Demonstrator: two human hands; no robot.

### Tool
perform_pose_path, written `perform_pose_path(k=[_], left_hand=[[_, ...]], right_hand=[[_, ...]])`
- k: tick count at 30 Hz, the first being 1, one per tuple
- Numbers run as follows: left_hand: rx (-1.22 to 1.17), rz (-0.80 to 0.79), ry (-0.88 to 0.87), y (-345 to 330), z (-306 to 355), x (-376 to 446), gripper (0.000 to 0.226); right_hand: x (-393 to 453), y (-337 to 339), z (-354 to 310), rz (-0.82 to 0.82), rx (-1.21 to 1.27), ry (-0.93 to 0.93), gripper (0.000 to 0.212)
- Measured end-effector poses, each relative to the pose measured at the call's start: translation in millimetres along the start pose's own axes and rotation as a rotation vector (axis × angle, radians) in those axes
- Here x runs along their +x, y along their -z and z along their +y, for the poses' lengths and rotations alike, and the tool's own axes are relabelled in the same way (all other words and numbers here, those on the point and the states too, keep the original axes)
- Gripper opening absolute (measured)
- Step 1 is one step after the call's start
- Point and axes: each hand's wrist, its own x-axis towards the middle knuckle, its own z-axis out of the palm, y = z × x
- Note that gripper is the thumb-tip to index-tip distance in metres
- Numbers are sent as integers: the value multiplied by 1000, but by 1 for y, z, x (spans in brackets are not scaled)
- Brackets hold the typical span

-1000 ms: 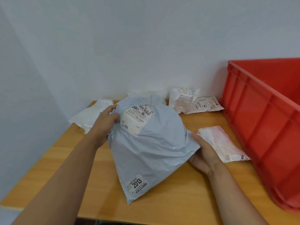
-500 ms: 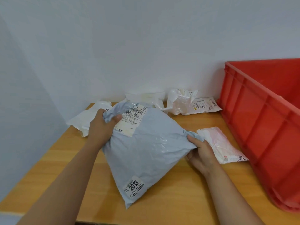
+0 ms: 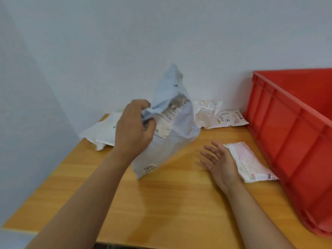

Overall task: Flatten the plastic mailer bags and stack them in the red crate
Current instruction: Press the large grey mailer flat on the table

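Left hand [image 3: 133, 131] grips grey mailer [image 3: 172, 126] upright

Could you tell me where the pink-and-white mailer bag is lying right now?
The pink-and-white mailer bag lies flat on the wooden table, between the open right hand and the red crate.

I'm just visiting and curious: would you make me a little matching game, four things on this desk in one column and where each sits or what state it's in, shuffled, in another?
Things:
1. grey mailer bag
2. pink and white mailer bag
3. red crate
4. right hand

Places or states:
A. open, palm up, holding nothing
B. standing at the desk's right edge
C. held up, gripped by the left hand
D. lying flat on the desk beside the crate

Pairs: 1-C, 2-D, 3-B, 4-A
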Motion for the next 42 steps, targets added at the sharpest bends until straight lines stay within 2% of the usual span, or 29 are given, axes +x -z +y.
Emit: perform_pose_path(k=[3, 5, 7, 10, 13, 15, 18, 20, 21, 23, 24, 26, 27, 29, 31, 36, 40, 42], left_hand=[[76, -87, -305, -13, 12, -9, 28], [96, -172, -403, -16, 23, -20, 28], [97, -254, -464, -16, 31, -35, 26], [26, -407, -495, -13, 38, -56, 27], [20, -623, -445, -13, 42, -78, 25], [23, -732, -361, -14, 44, -92, 23], [-22, -902, -205, -14, 55, -107, 39], [-67, -1032, -107, -10, 65, -111, 49], [-73, -1089, -55, -9, 69, -112, 50], [-92, -1066, 49, -10, 73, -113, 45], [-89, -981, 111, -12, 71, -114, 42], [27, -763, 202, -22, 57, -118, 47], [137, -717, 261, -27, 49, -120, 53], [308, -796, 423, -33, 35, -127, 67], [342, -930, 505, -38, 24, -134, 78], [310, -1016, 435, -41, 8, -136, 83], [262, -1065, 308, -42, -7, -127, 90], [218, -1109, 253, -40, -18, -118, 96]], right_hand=[[-7, -11, -11, -67, -7, -61, 60], [-10, -13, -21, -104, -10, -91, 77], [-12, -11, -31, -119, 3, -116, 83], [-18, -4, -47, -137, -57, -130, 81], [-25, -3, -60, -164, -245, -92, 57], [-27, -3, -63, -145, -362, -67, 52], [-27, -4, -60, 37, -469, 136, 56], [-30, -4, -60, 171, -574, 423, 54], [-33, -5, -60, 186, -690, 580, 50], [-36, -6, -59, 152, -1030, 822, 48], [-39, -9, -59, 93, -1239, 867, 49], [-44, -13, -56, -116, -1664, 798, 46], [-45, -12, -53, -251, -1817, 698, 49], [-47, -11, -48, -495, -1975, 504, 64], [-47, -7, -43, -602, -2027, 372, 74], [-40, 6, -32, -596, -2056, 82, 89], [-45, 4, -26, -562, -2079, 44, 94], [-47, -6, -32, -577, -2117, -39, 94]])
